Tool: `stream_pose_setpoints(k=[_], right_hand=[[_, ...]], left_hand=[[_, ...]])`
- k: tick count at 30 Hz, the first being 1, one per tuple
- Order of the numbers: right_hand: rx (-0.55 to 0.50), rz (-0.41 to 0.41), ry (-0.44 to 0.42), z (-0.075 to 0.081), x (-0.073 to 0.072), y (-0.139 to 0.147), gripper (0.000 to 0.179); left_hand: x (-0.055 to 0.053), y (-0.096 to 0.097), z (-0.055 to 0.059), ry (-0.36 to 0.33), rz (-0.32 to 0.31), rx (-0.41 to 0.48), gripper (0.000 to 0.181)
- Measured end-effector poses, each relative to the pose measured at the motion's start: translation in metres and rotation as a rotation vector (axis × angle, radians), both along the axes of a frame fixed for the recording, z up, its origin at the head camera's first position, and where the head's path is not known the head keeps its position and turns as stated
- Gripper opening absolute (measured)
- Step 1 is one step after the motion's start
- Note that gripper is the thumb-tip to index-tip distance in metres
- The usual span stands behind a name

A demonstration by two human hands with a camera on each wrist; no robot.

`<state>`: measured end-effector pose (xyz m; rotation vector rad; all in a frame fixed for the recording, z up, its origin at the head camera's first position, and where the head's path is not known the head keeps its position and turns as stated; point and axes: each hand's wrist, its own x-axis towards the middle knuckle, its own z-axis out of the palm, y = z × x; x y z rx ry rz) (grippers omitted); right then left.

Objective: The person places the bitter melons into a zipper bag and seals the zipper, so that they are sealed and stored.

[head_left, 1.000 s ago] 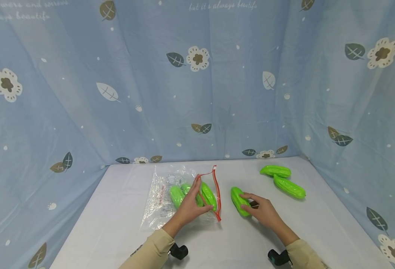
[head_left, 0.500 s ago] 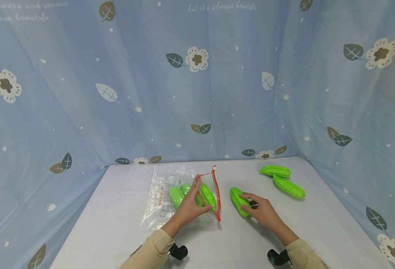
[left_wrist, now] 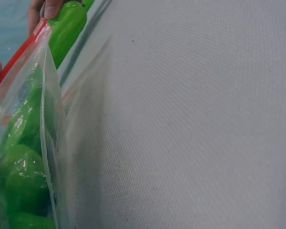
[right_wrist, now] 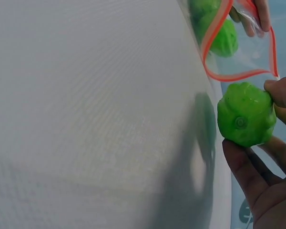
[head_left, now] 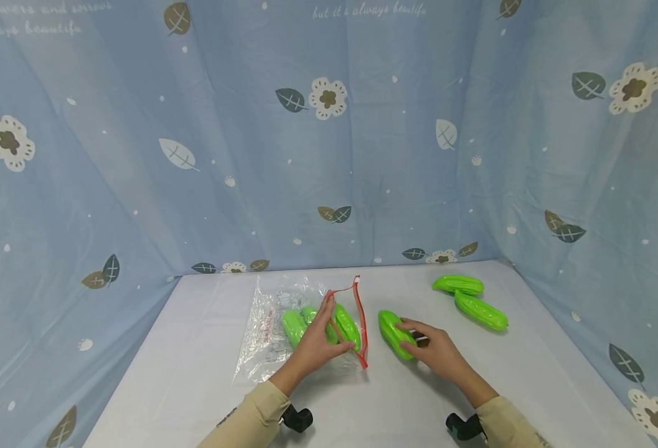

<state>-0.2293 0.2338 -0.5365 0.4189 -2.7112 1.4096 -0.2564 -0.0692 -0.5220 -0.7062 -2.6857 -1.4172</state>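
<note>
A clear zip bag (head_left: 261, 336) with a red zip edge lies left of centre, its mouth spread toward the right. Several bright green toy cucumbers (head_left: 348, 326) show through its plastic. My left hand (head_left: 314, 345) lies over the mouth and holds the near red edge between thumb and fingers. To the right of the mouth, my right hand (head_left: 432, 351) grips another toy cucumber (head_left: 394, 333), thumb on one side and fingers on the other. In the right wrist view this gripped cucumber (right_wrist: 245, 114) shows its round end, just below the red rim of the bag.
Two more toy cucumbers (head_left: 481, 311) lie touching at the back right of the white table (head_left: 194, 373). A blue curtain (head_left: 239, 155) printed with leaves and flowers stands behind and at both sides. Black wrist devices (head_left: 297, 420) hang below the sleeves.
My right hand has tipped the gripped cucumber slightly left, so its far end lies closer to the bag's mouth. The left hand and the bag stay in place.
</note>
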Motion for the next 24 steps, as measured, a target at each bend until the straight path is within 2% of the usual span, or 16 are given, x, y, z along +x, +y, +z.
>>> stream_pose_setpoints(k=[11,24], right_hand=[[-0.078,0.11,0.039,0.001,-0.004,-0.004,0.04],[-0.061,0.192,0.097,-0.001,-0.012,-0.015,0.041]], left_hand=[[0.003,0.0,0.004,-0.01,-0.005,0.013,0.11],[0.001,0.0,0.002,-0.007,-0.001,0.003,0.109]])
